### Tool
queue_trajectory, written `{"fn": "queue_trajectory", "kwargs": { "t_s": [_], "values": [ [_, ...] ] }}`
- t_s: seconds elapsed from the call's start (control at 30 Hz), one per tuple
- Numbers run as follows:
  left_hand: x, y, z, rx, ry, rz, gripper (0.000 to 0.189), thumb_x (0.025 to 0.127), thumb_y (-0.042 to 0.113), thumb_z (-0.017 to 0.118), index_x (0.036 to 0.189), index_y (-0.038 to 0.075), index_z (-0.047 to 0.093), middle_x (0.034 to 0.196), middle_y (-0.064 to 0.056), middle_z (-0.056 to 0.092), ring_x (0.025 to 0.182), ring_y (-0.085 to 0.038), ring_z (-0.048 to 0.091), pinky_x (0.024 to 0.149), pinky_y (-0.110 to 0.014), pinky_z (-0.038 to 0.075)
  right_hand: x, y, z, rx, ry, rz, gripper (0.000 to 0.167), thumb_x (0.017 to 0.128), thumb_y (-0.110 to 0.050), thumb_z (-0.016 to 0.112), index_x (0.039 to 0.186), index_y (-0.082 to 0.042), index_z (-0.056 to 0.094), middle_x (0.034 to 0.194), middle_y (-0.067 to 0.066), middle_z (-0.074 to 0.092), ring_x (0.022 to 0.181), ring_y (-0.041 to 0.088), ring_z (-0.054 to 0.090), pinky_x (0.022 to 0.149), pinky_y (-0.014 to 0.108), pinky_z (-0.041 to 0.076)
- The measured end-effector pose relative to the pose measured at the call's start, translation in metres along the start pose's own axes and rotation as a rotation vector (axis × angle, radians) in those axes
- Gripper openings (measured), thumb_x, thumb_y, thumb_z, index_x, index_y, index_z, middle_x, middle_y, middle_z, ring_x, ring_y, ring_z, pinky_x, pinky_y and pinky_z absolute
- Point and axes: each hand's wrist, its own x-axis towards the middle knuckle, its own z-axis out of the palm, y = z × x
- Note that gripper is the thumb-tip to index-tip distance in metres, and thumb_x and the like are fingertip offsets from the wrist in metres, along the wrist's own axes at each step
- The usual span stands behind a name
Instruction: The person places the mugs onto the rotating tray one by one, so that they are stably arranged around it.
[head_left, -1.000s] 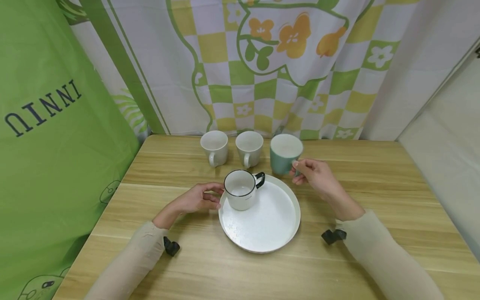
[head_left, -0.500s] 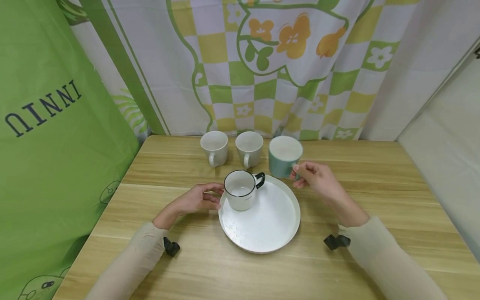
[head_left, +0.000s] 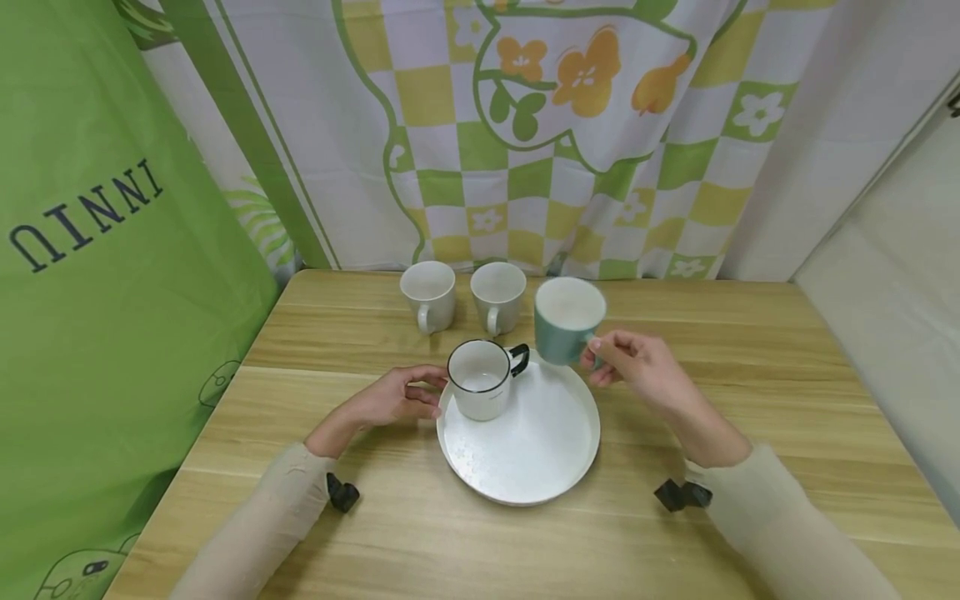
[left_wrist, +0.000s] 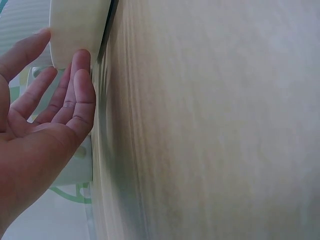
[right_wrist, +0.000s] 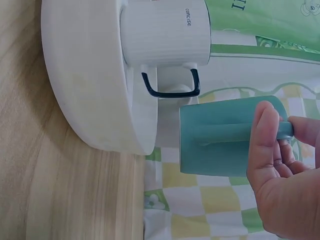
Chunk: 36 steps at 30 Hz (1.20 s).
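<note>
My right hand grips the handle of a teal mug with a pale inside, holding it upright over the back right rim of a round white tray. In the right wrist view, fingers and thumb wrap the handle, and the teal mug hangs raised above the tray's level. On the tray's left part stands a white mug with a black rim and black handle. My left hand is at the tray's left edge, its loosely bent fingers right at the wall.
Two white cups, one at the back left and one beside it, stand behind the tray with handles facing me. A patterned curtain hangs at the table's back edge; green fabric hangs on the left.
My right hand has brought the teal mug slightly toward me, from behind the tray to over its back right rim. The left hand, tray and other cups have not moved.
</note>
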Motion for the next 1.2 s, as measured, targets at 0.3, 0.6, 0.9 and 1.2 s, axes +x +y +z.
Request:
{"fn": "queue_trajectory", "kwargs": {
  "t_s": [0.3, 0.6, 0.9, 1.2],
  "values": [
    [0.000, 0.001, 0.000, 0.007, -0.001, 0.011, 0.063, 0.088, -0.002, 0.072, 0.144, -0.003, 0.045, 0.137, -0.030, 0.052, 0.112, -0.039, 0.065, 0.088, -0.025, 0.058, -0.009, -0.001, 0.000, -0.011, -0.023, -0.032, 0.038, 0.105, -0.029, 0.052, 0.103, 0.007, 0.062, 0.103, 0.023, 0.067, 0.079, 0.017, 0.068, 0.073, 0.030, 0.062],
    [-0.001, 0.001, -0.001, 0.012, -0.013, 0.022, 0.063, 0.089, 0.000, 0.072, 0.144, -0.005, 0.044, 0.137, -0.032, 0.051, 0.112, -0.038, 0.066, 0.088, -0.025, 0.058, -0.018, -0.001, 0.001, -0.006, -0.057, -0.028, 0.038, 0.105, -0.030, 0.053, 0.102, 0.006, 0.063, 0.100, 0.018, 0.068, 0.079, 0.019, 0.068, 0.073, 0.031, 0.061],
    [0.001, -0.002, -0.001, -0.005, -0.005, -0.007, 0.065, 0.087, -0.001, 0.074, 0.145, -0.003, 0.045, 0.138, -0.030, 0.051, 0.113, -0.039, 0.065, 0.089, -0.025, 0.058, -0.024, 0.000, 0.004, 0.002, -0.081, -0.029, 0.036, 0.104, -0.028, 0.054, 0.099, 0.006, 0.063, 0.100, 0.019, 0.066, 0.077, 0.019, 0.068, 0.072, 0.033, 0.061],
    [0.001, -0.001, -0.001, -0.008, -0.004, -0.012, 0.065, 0.087, 0.000, 0.074, 0.145, -0.002, 0.045, 0.138, -0.030, 0.051, 0.114, -0.039, 0.065, 0.089, -0.025, 0.058, -0.026, 0.006, 0.008, -0.004, -0.097, -0.001, 0.032, 0.104, -0.024, 0.055, 0.100, 0.007, 0.063, 0.097, 0.016, 0.068, 0.075, 0.018, 0.067, 0.070, 0.032, 0.061]
  ]
}}
